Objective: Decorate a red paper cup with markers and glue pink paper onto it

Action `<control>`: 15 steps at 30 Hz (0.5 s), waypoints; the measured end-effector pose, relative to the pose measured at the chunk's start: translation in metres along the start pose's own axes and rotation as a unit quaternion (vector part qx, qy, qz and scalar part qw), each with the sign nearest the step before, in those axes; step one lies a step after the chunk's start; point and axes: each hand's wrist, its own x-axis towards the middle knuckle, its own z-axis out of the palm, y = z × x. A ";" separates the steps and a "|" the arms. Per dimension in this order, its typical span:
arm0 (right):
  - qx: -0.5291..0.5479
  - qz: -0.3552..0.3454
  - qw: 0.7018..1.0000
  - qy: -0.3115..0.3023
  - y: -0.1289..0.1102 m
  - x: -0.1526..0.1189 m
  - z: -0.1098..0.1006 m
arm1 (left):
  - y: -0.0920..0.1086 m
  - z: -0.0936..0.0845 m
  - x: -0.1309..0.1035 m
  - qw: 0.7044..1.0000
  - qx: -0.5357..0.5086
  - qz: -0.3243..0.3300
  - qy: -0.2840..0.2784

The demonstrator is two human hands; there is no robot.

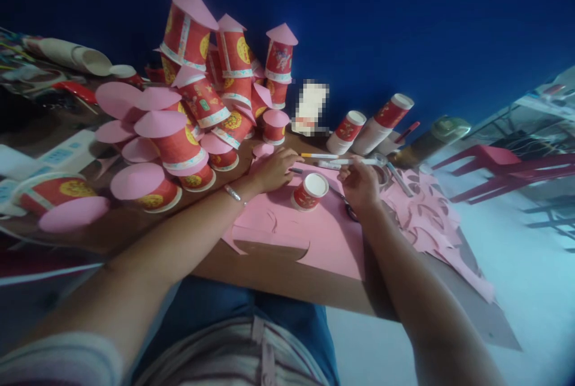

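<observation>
1. While my right hand (363, 185) pinches a white pen (367, 161), likely light and stiff, I'd favour mid-barrel.
2. My left hand (275, 170), apart, meets an orange-ended pen (321, 156); grip unclear.
3. Between them, the paper cup (306, 198) could dent.

The cup (309, 192) near the centre of the frame looks like printed paper, and the sheet (332, 248) beneath it like smooth, matt pink paper. At upper left, matt paper cones (282, 34) cap red printed paper cups (185, 39); the stool (498, 155) at right looks like smooth plastic.
</observation>
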 end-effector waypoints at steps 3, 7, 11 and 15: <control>0.012 -0.019 1.000 -0.003 -0.002 -0.003 0.002 | 0.004 -0.003 -0.001 0.990 -0.112 -0.002 0.080; 0.014 -0.026 0.999 0.012 -0.004 -0.004 0.002 | 0.012 -0.009 0.001 0.932 -0.351 -0.041 0.080; -0.014 -0.029 0.999 0.011 -0.001 -0.004 0.002 | 0.026 -0.010 -0.003 0.903 -0.420 -0.050 -0.074; -0.034 -0.038 0.999 -0.001 0.002 -0.006 0.003 | 0.036 -0.007 -0.008 0.886 -0.430 -0.086 -0.147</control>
